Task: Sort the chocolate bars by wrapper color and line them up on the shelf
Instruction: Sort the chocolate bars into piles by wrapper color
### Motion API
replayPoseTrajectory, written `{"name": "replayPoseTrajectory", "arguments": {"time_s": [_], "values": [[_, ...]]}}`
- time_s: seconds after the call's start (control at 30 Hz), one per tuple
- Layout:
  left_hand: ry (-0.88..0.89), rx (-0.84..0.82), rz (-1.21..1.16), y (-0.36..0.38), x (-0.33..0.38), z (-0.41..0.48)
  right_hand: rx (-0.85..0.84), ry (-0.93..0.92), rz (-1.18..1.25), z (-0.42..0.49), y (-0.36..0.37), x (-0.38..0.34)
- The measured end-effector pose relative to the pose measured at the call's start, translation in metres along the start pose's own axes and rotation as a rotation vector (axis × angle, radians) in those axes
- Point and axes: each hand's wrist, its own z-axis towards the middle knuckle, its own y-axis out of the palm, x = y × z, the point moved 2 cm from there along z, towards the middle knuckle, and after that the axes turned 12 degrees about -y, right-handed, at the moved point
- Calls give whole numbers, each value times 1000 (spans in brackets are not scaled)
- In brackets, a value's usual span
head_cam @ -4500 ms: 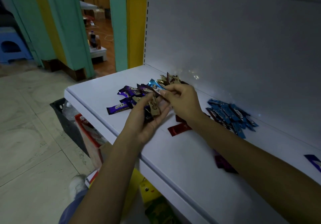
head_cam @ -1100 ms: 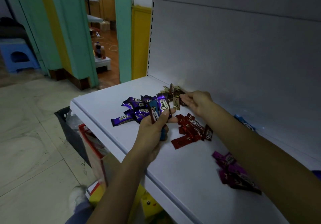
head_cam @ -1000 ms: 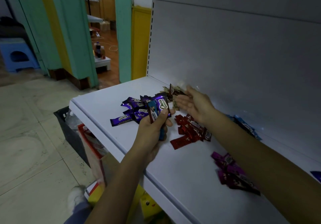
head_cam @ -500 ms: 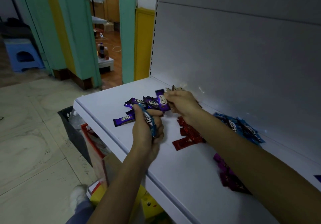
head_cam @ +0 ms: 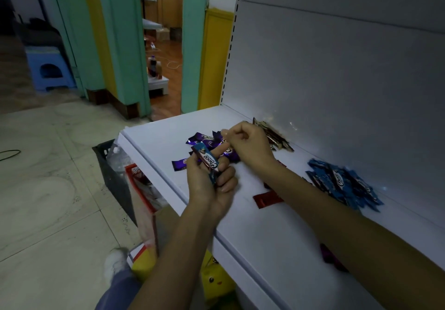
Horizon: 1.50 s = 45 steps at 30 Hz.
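Observation:
On the white shelf [head_cam: 159, 133] lie piles of chocolate bars: purple [head_cam: 203, 138] at the left, gold-brown [head_cam: 274, 134] against the back panel, blue [head_cam: 342, 184] at the right and red [head_cam: 267, 199] in the middle. A magenta pile [head_cam: 330, 258] is mostly hidden behind my right forearm. My left hand [head_cam: 212, 182] grips a blue bar [head_cam: 208, 163] upright above the shelf's front part. Over the purple pile, my right hand [head_cam: 249, 145] has its fingers curled and pinches a purple bar [head_cam: 216, 136] by its end.
The grey back panel [head_cam: 337, 81] rises behind the shelf. Below the front edge stand a black crate [head_cam: 108, 165], a red-edged box [head_cam: 139, 184] and a yellow toy [head_cam: 216, 281]. A blue stool [head_cam: 48, 71] and a green doorway are at the far left.
My right hand took the purple bar out of my left hand and carried it over to the purple pile. The left hand keeps the blue bar.

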Motion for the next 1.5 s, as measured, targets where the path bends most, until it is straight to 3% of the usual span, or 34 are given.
{"name": "replayPoseTrajectory", "arguments": {"time_s": [0.07,0.2,0.33,0.4,0.47,0.53,0.63,0.83,0.97,1.07,1.17,1.27,1.33,1.4,1.5], "values": [[-20,-15,54,3,-1,-1,-47,-20,179,-19,-9,-14],[-32,125,415,13,-12,-11,-234,-36,161,-55,-29,-32],[-64,138,878,38,-35,-32,-41,91,378,-81,-70,-34],[-99,128,987,50,-49,-35,64,165,496,-97,-94,-31],[-204,68,885,60,-66,-37,197,192,551,-110,-119,-23],[-343,-10,596,62,-83,-38,376,233,530,-119,-145,-11],[-439,-119,232,59,-101,-41,545,286,254,-130,-186,17],[-436,-175,109,68,-124,-53,417,373,-289,-146,-214,89],[-408,-180,126,77,-131,-52,380,356,-433,-148,-214,101],[-352,-125,112,85,-135,-47,457,237,-338,-145,-206,85],[-258,-46,55,89,-133,-36,542,-109,-217,-142,-192,35],[-207,-26,23,91,-125,-26,340,-510,-315,-145,-161,-10],[-176,-22,36,93,-118,-21,169,-634,-360,-148,-143,-20],[-141,-9,94,94,-115,-18,48,-641,-325,-147,-136,-19],[-130,47,257,93,-118,-15,6,-509,-229,-147,-141,-11]]}}
